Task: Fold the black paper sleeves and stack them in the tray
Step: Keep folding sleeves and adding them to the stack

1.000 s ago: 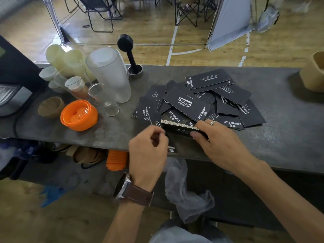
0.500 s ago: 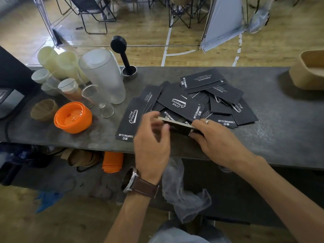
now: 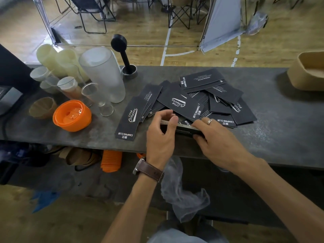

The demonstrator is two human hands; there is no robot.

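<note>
Both hands pinch one bundle (image 3: 182,128) of sleeves on edge, left hand (image 3: 160,137) at its left end, right hand (image 3: 217,141) at its right, near the counter's (image 3: 273,130) front edge. Loose sleeves (image 3: 201,100) sprawl just beyond. Cups (image 3: 73,114) crowd the left; bare counter separates the pile from the tray (image 3: 308,72) far right.

Wooden floor (image 3: 201,35) running warm and glossy beyond the dark grey bench (image 3: 273,120), white court lines (image 3: 165,50) painted across it. Black folding chairs (image 3: 93,13) stand at the far side, more frames near the middle top. A grey-white panel (image 3: 222,23) leans at the right, and a slim pole (image 3: 43,20) rises at the left. Even, soft light.
</note>
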